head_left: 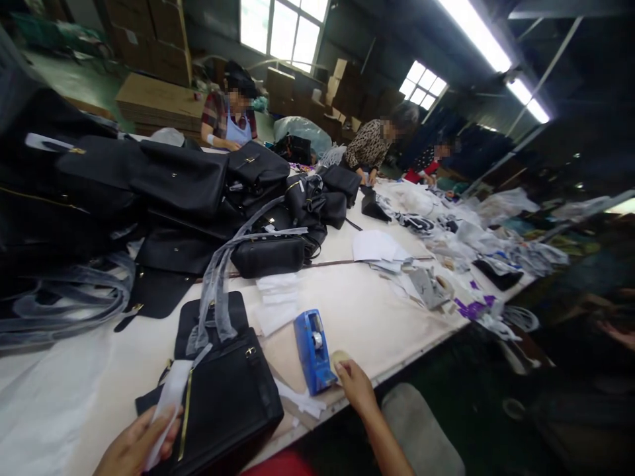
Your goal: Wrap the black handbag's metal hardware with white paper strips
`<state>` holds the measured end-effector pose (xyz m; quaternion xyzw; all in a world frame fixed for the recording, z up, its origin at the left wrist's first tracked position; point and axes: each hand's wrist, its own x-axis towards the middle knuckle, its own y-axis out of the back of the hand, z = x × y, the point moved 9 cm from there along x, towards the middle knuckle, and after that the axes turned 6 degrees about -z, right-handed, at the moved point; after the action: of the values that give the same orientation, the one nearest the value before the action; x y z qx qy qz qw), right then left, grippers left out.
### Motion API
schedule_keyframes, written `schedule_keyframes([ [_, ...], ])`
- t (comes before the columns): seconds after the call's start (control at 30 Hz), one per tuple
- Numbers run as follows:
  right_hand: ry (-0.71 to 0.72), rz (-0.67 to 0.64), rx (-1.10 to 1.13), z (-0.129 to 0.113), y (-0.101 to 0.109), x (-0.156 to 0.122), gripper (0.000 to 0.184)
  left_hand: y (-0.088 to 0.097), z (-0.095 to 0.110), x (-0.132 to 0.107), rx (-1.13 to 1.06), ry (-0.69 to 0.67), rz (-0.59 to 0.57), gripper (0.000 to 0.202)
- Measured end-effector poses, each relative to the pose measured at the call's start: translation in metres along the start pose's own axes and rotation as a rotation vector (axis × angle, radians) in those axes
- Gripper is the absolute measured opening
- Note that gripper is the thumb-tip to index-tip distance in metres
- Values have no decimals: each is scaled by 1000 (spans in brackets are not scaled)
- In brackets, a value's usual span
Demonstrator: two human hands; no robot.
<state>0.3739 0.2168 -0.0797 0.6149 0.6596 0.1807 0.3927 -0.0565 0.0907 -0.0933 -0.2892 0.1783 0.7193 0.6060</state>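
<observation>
While left hand (136, 446) pinches white paper strip (171, 396) on black bag (228, 403) | right hand (354, 387) at 3 o'clock touches blue tape dispenser (313, 350), grasp unclear | advice: keep strip flat.

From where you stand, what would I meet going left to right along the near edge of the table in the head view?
left hand pinching a white strip → black handbag → blue tape dispenser → right hand
</observation>
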Motion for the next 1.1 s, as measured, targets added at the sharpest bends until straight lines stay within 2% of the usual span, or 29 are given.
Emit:
schedule_keyframes([
  [0.1,-14,-101,61,17,-17,2,33,3,-4,4,13,7,15,46],
  [0.23,-9,-123,126,16,-30,5,33,5,-4,2,16,-2,46,45],
  [0.4,-17,-74,183,13,-24,4,34,6,-3,-1,-12,-29,61,45],
  [0.57,-21,-46,263,12,-17,-15,34,5,-5,-2,-10,-28,53,46],
  [0.63,-63,-91,323,16,-21,-23,36,5,-6,-3,-10,-17,61,46],
  [0.8,-269,-229,487,42,-41,-35,37,5,-5,-3,-30,-4,82,42],
  [0.93,-394,-308,604,60,-52,-39,30,4,-6,-2,-42,1,67,38],
  [1.1,-474,-373,736,72,-63,-45,20,8,-14,2,-49,6,60,41],
])
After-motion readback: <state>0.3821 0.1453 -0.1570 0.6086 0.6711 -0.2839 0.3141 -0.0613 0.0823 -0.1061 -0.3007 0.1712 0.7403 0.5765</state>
